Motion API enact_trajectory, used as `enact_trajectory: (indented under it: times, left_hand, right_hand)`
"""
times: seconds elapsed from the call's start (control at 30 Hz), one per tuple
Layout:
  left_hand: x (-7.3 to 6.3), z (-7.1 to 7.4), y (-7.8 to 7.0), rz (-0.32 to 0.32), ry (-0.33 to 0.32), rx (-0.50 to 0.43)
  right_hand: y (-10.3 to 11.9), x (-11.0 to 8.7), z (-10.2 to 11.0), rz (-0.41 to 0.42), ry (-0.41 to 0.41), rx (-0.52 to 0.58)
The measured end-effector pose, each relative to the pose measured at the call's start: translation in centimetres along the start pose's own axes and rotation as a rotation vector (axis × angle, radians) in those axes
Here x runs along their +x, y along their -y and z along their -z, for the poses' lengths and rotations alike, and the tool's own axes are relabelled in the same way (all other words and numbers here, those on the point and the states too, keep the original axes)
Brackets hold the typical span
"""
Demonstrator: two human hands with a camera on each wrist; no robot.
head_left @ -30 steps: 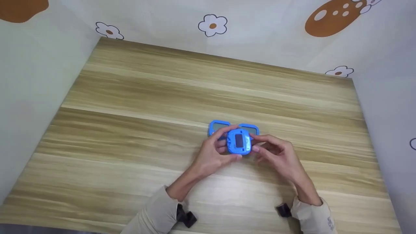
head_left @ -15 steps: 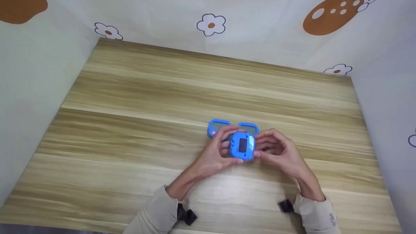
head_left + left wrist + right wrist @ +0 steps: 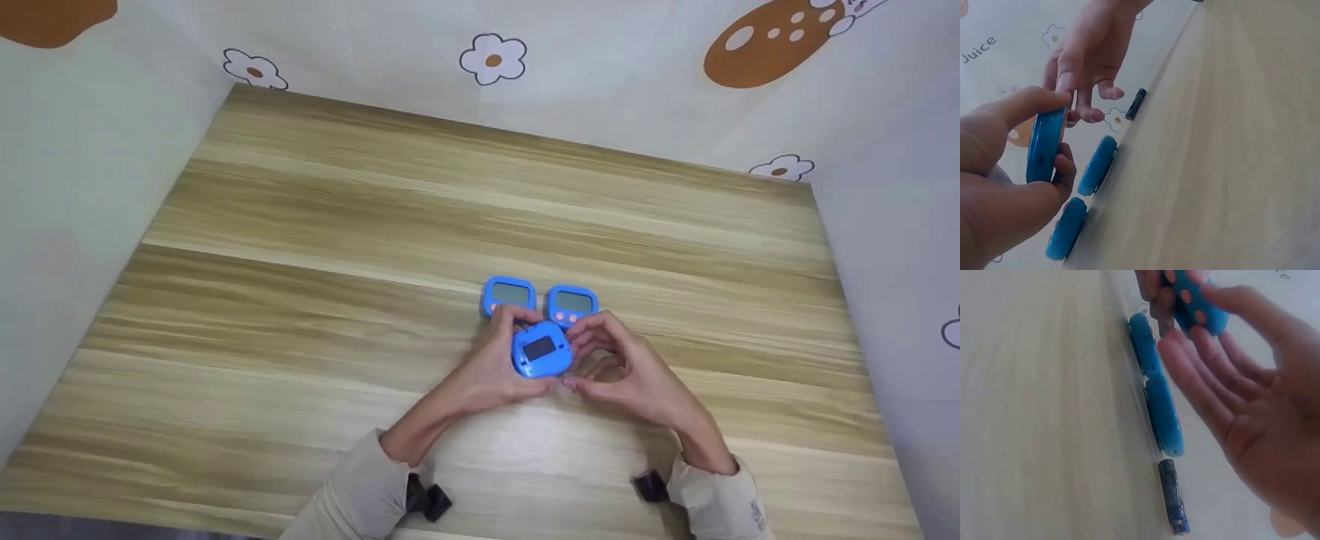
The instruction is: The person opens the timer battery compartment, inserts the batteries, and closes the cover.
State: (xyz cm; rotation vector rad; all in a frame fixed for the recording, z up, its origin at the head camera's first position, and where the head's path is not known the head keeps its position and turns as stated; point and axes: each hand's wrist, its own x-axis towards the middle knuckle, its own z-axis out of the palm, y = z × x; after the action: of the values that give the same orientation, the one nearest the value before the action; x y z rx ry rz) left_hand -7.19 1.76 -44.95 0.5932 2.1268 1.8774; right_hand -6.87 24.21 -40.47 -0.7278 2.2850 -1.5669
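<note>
A blue digital timer [image 3: 531, 368] is held back side up, showing a dark rectangle on its back. My left hand [image 3: 487, 375] grips its left side, with the thumb along the near edge and fingers at the far edge. At its right edge, the thumb and fingertips of my right hand [image 3: 637, 375] pinch it lightly. Pink buttons dot its front in the right wrist view. Just beyond lie two matching timers, screens up: a left one [image 3: 510, 293] and a right one [image 3: 574, 303]. A dark battery [image 3: 1172, 495] lies beside them, hidden behind my right hand in the head view.
The wood-grain table [image 3: 337, 225] is enclosed by pale walls at the back and sides, the back wall [image 3: 375, 52] printed with flowers. Black wrist mounts [image 3: 429, 501] hang at both beige sleeves [image 3: 352, 487], close over the near part of the table.
The held timer has turned and shifted slightly left and toward the near side, both hands moving with it. More of the two timers on the table shows now.
</note>
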Motion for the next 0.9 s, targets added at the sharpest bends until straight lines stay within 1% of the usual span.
enact_trajectory:
  times: [0.03,0.1,0.2,0.27,0.33,0.37,0.4,0.43,0.47,0.53,0.6,0.63,0.67,0.7,0.73,0.77,0.83,0.9]
  left_hand:
    - [0.0,0.1,-0.1,-0.014,-0.006,0.044]
    - [0.0,0.5,-0.2,-0.068,-0.011,0.129]
    - [0.1,0.8,-0.2,-0.138,-0.002,0.219]
    - [0.2,0.8,-0.2,-0.161,-0.005,0.298]
    - [0.2,0.7,-0.1,-0.18,-0.013,0.37]
    - [0.2,0.6,-0.1,-0.19,-0.019,0.389]
    - [0.2,0.6,-0.1,-0.197,-0.022,0.381]
    - [0.3,0.6,-0.1,-0.201,-0.02,0.342]
    - [0.3,0.6,-0.1,-0.202,-0.009,0.272]
    - [0.4,0.6,-0.1,-0.194,0.019,0.066]
    - [0.4,0.8,0.0,-0.172,0.035,-0.125]
    - [0.4,0.8,0.0,-0.164,0.04,-0.189]
    - [0.4,0.9,-0.1,-0.162,0.042,-0.224]
    - [0.4,1.1,-0.1,-0.164,0.04,-0.235]
    - [0.4,1.3,-0.2,-0.171,0.035,-0.215]
    - [0.4,1.7,-0.3,-0.182,0.029,-0.166]
    - [0.4,2.7,-0.7,-0.209,0.019,-0.006]
    - [0.2,4.3,-1.1,-0.227,0.012,0.2]
  right_hand:
    - [0.0,0.0,-0.1,0.013,0.004,-0.012]
    - [0.1,0.1,-0.1,0.025,0.002,-0.046]
    - [0.3,0.1,0.0,0.012,-0.009,-0.066]
    - [0.4,0.0,0.0,0.009,-0.035,-0.069]
    - [0.5,0.0,-0.2,0.045,-0.06,-0.056]
    - [0.6,0.1,-0.3,0.076,-0.069,-0.057]
    - [0.7,0.1,-0.5,0.114,-0.08,-0.063]
    - [0.8,0.1,-0.6,0.155,-0.093,-0.073]
    - [0.9,0.1,-0.7,0.189,-0.106,-0.088]
    - [1.1,0.2,-0.8,0.22,-0.135,-0.14]
    - [1.1,0.3,-0.8,0.213,-0.166,-0.202]
    - [1.0,0.4,-0.8,0.199,-0.18,-0.227]
    - [0.8,0.6,-0.8,0.184,-0.19,-0.256]
    - [0.5,0.7,-0.8,0.176,-0.195,-0.282]
    - [0.1,1.0,-0.8,0.174,-0.196,-0.306]
    - [-0.2,1.2,-0.8,0.18,-0.196,-0.33]
    - [-0.6,2.0,-1.1,0.182,-0.191,-0.388]
    - [-0.6,3.2,-1.7,0.183,-0.181,-0.455]
